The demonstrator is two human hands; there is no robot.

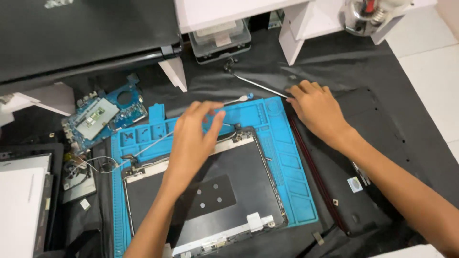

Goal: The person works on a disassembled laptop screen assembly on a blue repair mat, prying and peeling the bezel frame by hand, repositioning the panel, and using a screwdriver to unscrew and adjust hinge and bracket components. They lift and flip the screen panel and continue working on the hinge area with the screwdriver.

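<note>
— Now, item one?
— Laptop lid shell (pixel 210 191), flat on the blue repair mat (pixel 291 162); thin, stiff, light, hinge edges fragile. Take it by the side rims.
— Hands?
— Left hand (pixel 191 143) hovers over it, fingers spread, empty; right hand (pixel 315 107) rests open on the black laptop base (pixel 354 157), clenching nothing

one head camera looks steeply down, near the blue mat (pixel 287 157) (single view).
</note>
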